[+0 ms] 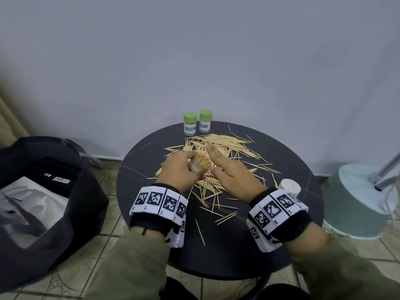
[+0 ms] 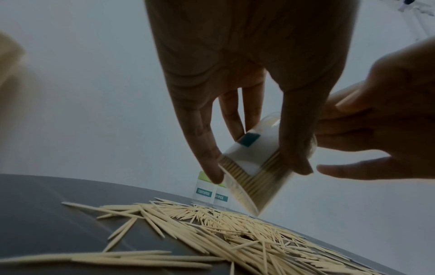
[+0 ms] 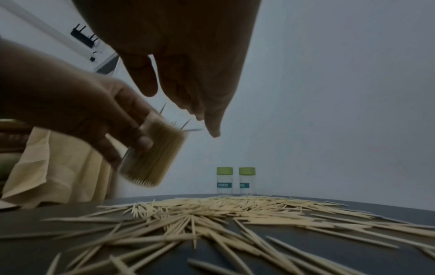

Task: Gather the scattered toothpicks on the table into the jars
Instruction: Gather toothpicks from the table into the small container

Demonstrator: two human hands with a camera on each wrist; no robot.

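My left hand grips a clear jar packed with toothpicks, tilted above the pile; the same jar shows in the right wrist view with a few tips sticking out. Beside the jar's mouth my right hand hovers with straight fingers, holding nothing. Loose toothpicks lie scattered over the round dark table. Two closed jars with green lids stand at the table's far edge.
A white lid lies on the table by my right wrist. A dark bag sits on the floor to the left, a pale green lamp base to the right. The wall rises right behind the table.
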